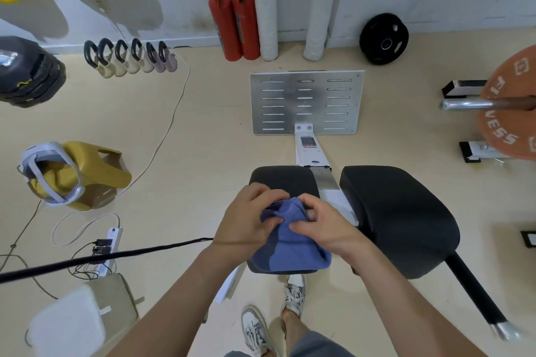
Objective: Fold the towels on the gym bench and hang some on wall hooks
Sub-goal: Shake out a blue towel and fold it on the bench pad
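A blue towel (293, 246) hangs bunched over the left black pad (282, 178) of the gym machine, in the lower middle of the head view. My left hand (246, 220) pinches the towel's upper left edge. Just to its right, my right hand (322, 224) pinches the upper right edge, fingers curled into the cloth. Both hands meet at the top of the towel. The larger right pad (400, 217) holds nothing. A white and a beige towel (72, 319) lie stacked at the lower left. No wall hooks are in view.
A metal footplate (307, 101) lies ahead. Two red fire extinguishers (233, 24) stand against the wall. Kettlebells (130, 56), a yellow kettlebell (95, 174), a power strip (111, 243) with cables and a black cord sit left. An orange barbell plate (510, 107) is at the right.
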Demonstrator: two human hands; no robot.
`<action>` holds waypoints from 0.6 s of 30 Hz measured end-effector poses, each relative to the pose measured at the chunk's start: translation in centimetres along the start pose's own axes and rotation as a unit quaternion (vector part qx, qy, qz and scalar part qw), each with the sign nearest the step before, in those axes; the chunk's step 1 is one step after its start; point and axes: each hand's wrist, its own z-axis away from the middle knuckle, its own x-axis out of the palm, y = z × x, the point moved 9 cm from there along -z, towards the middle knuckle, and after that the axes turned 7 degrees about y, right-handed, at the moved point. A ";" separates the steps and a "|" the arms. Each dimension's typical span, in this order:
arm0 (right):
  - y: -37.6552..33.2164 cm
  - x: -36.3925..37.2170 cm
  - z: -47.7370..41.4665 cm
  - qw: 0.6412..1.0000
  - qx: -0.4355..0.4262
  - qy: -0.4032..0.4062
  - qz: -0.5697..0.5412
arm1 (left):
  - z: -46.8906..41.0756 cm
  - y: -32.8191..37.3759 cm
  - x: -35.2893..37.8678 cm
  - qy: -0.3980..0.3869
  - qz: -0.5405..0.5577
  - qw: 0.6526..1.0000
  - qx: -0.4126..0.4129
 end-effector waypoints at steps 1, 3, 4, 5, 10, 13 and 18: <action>-0.3 0.1 0.1 1.000 -0.009 0.003 0.013 | 0.0 0.5 -0.1 -0.001 -0.026 0.999 0.026; -1.0 0.0 0.3 0.999 -0.019 0.012 0.026 | 0.0 1.8 -0.8 0.017 -0.059 0.995 0.075; -1.5 0.0 0.4 0.999 -0.026 0.014 0.026 | 0.0 2.2 -1.2 0.023 -0.062 0.994 0.088; -2.0 0.1 0.5 0.999 -0.036 0.011 0.032 | 0.0 2.5 -1.5 0.022 -0.059 0.994 0.092; -5.2 1.1 1.4 0.983 -0.084 -0.004 0.162 | 0.0 2.1 -3.1 -0.067 0.038 0.997 0.013; -7.7 2.0 2.1 0.983 -0.089 -0.006 0.161 | 0.5 1.8 -4.9 -0.094 0.111 0.987 -0.067; -13.1 5.4 4.1 0.969 -0.148 -0.037 0.196 | 1.2 1.6 -9.3 -0.138 0.142 0.975 -0.102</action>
